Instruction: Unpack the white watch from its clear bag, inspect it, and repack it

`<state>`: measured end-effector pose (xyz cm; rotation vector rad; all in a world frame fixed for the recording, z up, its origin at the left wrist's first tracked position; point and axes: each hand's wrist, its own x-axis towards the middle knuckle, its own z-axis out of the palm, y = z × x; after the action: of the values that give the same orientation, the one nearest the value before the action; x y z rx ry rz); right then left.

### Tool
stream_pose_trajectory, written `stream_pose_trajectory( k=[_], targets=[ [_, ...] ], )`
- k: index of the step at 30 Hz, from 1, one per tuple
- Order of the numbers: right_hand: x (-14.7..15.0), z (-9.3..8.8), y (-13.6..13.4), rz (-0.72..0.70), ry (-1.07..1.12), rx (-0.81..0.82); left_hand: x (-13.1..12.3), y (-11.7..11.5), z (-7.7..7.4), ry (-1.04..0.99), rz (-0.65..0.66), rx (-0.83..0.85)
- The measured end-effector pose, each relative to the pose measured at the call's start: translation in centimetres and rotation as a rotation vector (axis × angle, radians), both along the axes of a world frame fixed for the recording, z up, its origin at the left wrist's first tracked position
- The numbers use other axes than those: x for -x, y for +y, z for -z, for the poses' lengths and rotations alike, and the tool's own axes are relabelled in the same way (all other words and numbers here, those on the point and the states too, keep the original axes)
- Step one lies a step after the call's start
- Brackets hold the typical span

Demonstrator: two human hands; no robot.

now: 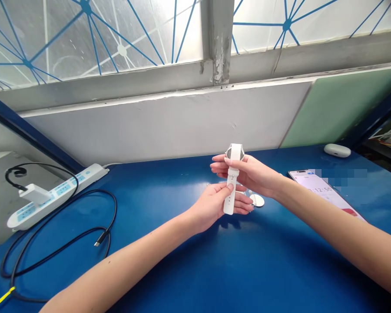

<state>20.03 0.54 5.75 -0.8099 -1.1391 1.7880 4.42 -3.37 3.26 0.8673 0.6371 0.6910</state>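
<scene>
Both of my hands hold a white smartwatch point(233, 174) upright above the blue table point(169, 204). My right hand point(249, 174) grips the round watch body and upper strap from the right. My left hand point(215, 205) pinches the lower strap between thumb and fingers. A small white round charging puck point(257, 200) lies on the table just behind my hands, partly hidden by them.
A white power strip point(48, 195) with a plugged-in adapter lies at the left, and a black cable point(68, 237) loops across the table from it. A phone point(329, 193) with a lit screen lies at the right. A white earbud case point(337, 150) sits near the back right wall.
</scene>
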Motion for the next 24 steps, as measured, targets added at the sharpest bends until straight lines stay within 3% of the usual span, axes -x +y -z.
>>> stream_pose_trajectory(
  k=[5, 10, 24],
  targets=[
    [-0.26, -0.11, 0.03, -0.111, 0.081, 0.066, -0.05, -0.26, 0.23, -0.029, 0.085, 0.004],
    [-0.63, -0.13, 0.29, -0.131, 0.158, 0.150, -0.02, -0.38, 0.53, -0.013, 0.123, -0.010],
    [-0.87, -0.11, 0.65, -0.147, 0.229, 0.150, 0.14, -0.34, 0.63, -0.061, 0.104, -0.011]
  ],
)
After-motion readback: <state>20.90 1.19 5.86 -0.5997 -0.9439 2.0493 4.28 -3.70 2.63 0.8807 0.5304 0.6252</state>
